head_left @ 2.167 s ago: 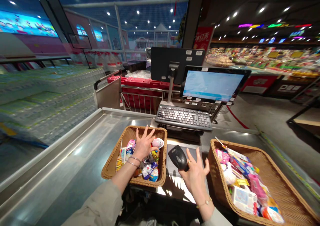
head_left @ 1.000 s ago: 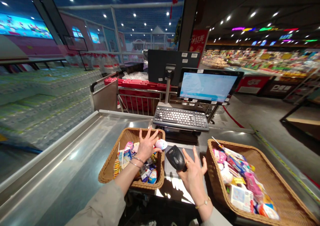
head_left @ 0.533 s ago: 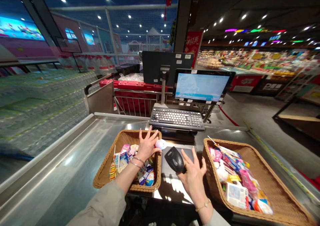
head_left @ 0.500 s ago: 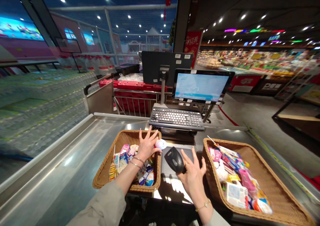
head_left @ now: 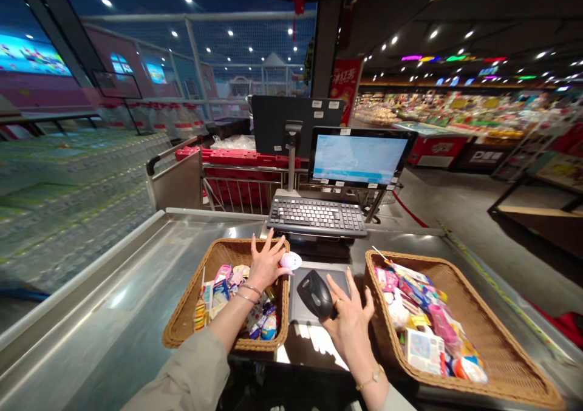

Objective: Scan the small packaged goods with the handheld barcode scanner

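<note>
My left hand [head_left: 264,266] hovers over the left wicker basket [head_left: 187,321], which holds several small snack packets. Its fingers fan upward while thumb and forefinger pinch a pale egg-shaped candy [head_left: 290,260] above the basket's right rim. My right hand [head_left: 351,325] grips a black barcode scanner [head_left: 315,293] by its handle, the other fingers spread. The scanner's head points toward the egg over the dark scan plate [head_left: 296,308]. A second wicker basket [head_left: 496,350] on the right holds several colourful packets [head_left: 421,326].
A keyboard [head_left: 317,215], a lit touchscreen [head_left: 359,158] and a rear-facing monitor [head_left: 296,122] stand behind the baskets on the steel checkout counter [head_left: 127,302]. Red crates [head_left: 237,156] and a rail lie beyond. Store aisles stretch to the right.
Both hands keep the same pose and grip. The whole scene has slid a little left and down in the picture as my head turned.
</note>
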Tool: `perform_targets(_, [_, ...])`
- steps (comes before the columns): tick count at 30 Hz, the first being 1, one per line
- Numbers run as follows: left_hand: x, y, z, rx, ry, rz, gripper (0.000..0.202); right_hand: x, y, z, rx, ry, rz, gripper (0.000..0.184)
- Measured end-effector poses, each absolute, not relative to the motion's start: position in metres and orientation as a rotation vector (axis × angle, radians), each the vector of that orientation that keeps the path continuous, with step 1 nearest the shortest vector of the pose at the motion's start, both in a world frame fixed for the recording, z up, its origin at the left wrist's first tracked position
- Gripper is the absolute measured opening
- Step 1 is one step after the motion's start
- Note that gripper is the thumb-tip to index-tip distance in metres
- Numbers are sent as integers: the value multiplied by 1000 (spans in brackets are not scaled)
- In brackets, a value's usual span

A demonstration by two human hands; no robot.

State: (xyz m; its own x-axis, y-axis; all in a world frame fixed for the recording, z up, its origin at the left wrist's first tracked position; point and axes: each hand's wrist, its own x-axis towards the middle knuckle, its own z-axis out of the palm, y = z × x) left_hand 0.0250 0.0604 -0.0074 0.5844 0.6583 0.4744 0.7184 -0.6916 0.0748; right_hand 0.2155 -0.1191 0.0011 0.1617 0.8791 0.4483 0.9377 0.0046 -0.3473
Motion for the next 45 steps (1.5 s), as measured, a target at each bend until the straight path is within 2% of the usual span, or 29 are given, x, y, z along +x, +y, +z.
perform_targets(10, [23, 61, -6, -2659, -1196, -739, 40, 214, -122, 8, -1854, -1676, -67, 31])
perform_targets(17, [22, 61, -7, -2621, -1224, -743, 46, 214, -123, 7, -1841, -1636, -39, 32])
perform_targets(45, [23, 58, -7, -2462, -1258, -850, 43, 213, -120, 9, -1814, -1675, -153, 33])
